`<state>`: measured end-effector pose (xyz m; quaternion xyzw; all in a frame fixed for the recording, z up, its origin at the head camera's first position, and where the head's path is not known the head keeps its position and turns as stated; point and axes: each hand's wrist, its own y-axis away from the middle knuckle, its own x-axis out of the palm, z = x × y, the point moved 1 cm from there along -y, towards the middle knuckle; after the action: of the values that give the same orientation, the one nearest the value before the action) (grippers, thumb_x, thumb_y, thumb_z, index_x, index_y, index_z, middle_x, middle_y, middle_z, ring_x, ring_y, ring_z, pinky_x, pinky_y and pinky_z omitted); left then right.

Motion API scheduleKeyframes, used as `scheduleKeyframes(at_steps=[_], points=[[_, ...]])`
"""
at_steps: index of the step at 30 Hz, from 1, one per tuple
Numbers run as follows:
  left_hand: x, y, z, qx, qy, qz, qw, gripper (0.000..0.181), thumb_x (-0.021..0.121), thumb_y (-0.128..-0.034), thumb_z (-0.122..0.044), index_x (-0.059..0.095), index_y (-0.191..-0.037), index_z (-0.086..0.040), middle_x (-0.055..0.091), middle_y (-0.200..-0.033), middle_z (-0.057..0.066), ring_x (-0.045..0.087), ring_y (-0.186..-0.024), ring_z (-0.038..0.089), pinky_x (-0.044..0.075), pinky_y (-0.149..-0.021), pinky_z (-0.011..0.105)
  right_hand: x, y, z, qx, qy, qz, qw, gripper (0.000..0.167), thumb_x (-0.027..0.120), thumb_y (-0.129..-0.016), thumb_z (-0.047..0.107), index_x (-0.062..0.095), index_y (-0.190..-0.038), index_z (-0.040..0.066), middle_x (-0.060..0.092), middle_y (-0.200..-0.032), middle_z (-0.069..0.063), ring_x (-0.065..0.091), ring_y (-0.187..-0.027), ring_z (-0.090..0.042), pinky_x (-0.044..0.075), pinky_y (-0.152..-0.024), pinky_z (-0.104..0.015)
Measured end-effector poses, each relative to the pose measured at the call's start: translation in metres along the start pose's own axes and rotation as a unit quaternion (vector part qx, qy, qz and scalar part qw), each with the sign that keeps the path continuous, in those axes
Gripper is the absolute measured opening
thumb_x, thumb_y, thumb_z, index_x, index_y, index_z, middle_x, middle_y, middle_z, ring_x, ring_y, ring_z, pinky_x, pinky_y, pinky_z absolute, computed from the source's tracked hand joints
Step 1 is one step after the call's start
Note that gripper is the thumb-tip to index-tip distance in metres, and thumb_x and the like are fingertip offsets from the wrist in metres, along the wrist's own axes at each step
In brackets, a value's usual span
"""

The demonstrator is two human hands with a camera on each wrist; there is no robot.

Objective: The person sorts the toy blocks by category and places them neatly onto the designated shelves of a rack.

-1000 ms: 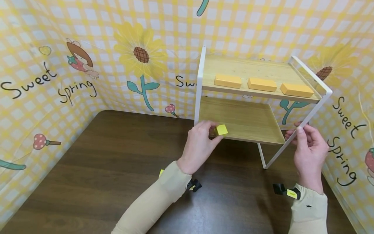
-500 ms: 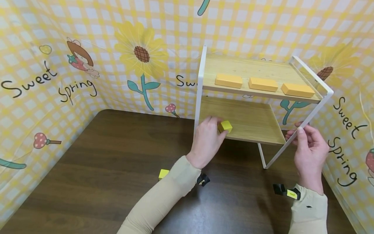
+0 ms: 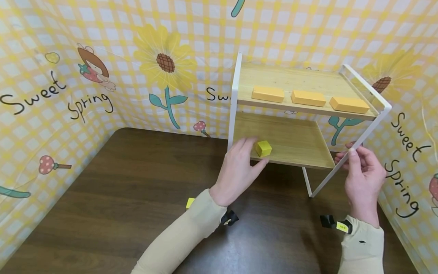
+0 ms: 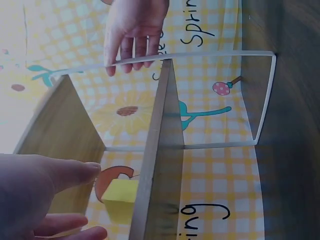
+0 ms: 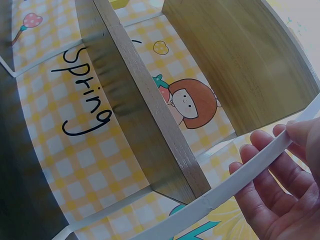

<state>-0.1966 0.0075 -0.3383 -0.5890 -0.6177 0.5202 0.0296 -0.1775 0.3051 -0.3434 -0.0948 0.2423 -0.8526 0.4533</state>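
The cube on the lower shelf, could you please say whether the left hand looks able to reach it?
Probably yes: the left hand is close beside the cube, and nothing visible blocks its way.

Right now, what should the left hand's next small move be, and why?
Probably ease the left hand back from the lower shelf: the yellow cube seems to rest there unheld, with the thumb apart from it in the left wrist view, and another yellow block lies by the left sleeve.
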Motion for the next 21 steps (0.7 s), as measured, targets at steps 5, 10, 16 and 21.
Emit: scheduleKeyframes(at_steps=[5, 10, 16, 21], points=[[-0.014, 0.012, 0.000, 0.002, 0.004, 0.008, 1.0000, 0.050, 0.083, -0.0874, -0.027, 0.066, -0.128, -0.003, 0.067, -0.119, 0.007, 0.063, -0.108, 0.020, 0.050, -0.093, 0.034, 0.000, 0.000, 0.001, -0.003, 0.001, -0.001, 1.0000, 0.030, 0.063, -0.102, 0.020, 0.070, -0.120, -0.003, 0.073, -0.098, -0.008, 0.070, -0.083, -0.015, 0.053, -0.072, -0.019], [-0.028, 0.024, 0.003, 0.005, -0.005, 0.020, 0.9998, 0.041, 0.083, -0.0875, -0.029, 0.071, -0.121, -0.008, 0.070, -0.111, 0.002, 0.065, -0.103, 0.016, 0.052, -0.088, 0.033, 0.000, 0.000, 0.001, -0.006, -0.001, 0.001, 1.0000, 0.029, 0.063, -0.102, 0.019, 0.070, -0.120, -0.003, 0.073, -0.100, -0.007, 0.070, -0.083, -0.015, 0.053, -0.072, -0.018], [-0.044, 0.035, 0.013, 0.013, -0.048, 0.038, 0.9980, 0.033, 0.081, -0.0883, -0.037, 0.076, -0.112, -0.015, 0.072, -0.105, -0.005, 0.066, -0.094, 0.014, 0.055, -0.074, 0.032, 0.000, 0.000, 0.000, 0.003, -0.005, 0.002, 1.0000, 0.031, 0.063, -0.102, 0.020, 0.070, -0.121, -0.003, 0.073, -0.097, -0.006, 0.069, -0.084, -0.016, 0.053, -0.073, -0.017], [-0.055, 0.046, 0.028, -0.005, -0.072, 0.098, 0.9926, 0.032, 0.079, -0.0883, -0.041, 0.078, -0.111, -0.019, 0.072, -0.103, -0.008, 0.064, -0.088, 0.010, 0.053, -0.069, 0.029, -0.001, 0.000, 0.001, 0.010, 0.001, 0.004, 0.9999, 0.033, 0.064, -0.101, 0.021, 0.069, -0.122, -0.004, 0.073, -0.094, -0.006, 0.069, -0.085, -0.017, 0.053, -0.074, -0.018]])
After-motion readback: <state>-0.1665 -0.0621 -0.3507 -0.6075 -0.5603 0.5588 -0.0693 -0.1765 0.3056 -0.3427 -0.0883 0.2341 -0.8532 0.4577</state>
